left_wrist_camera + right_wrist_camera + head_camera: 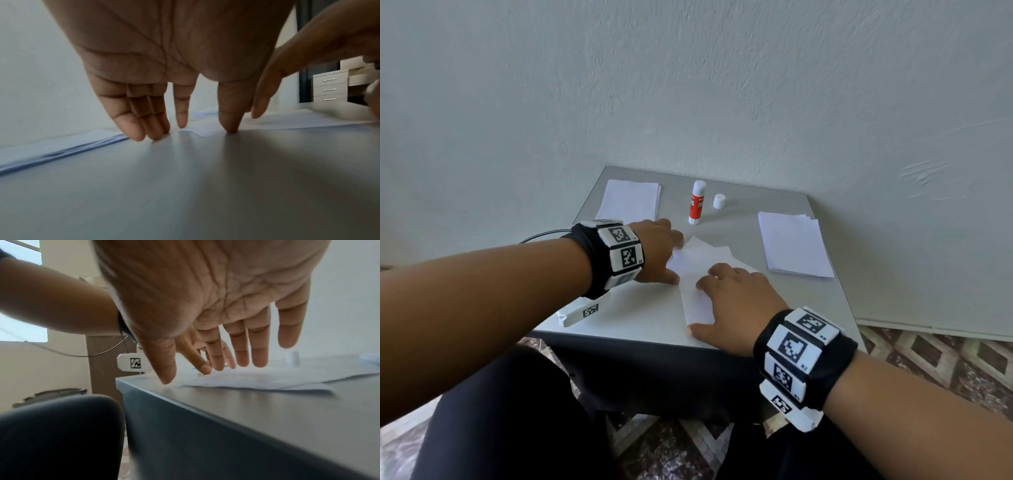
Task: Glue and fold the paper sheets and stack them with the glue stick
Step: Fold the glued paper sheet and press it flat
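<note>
While the folded paper sheet (697, 270) lies mid-table, its long axis running from 6 toward 12 o'clock, my right hand (736, 301) rests flat on its near half, fingers straight, gripping nothing. My left hand (657, 250), also flat and empty, touches its 9 o'clock edge. The uncapped glue stick (697, 202) stands at 12 o'clock, nearer my left hand; its cap (719, 201) sits beside it.
</note>
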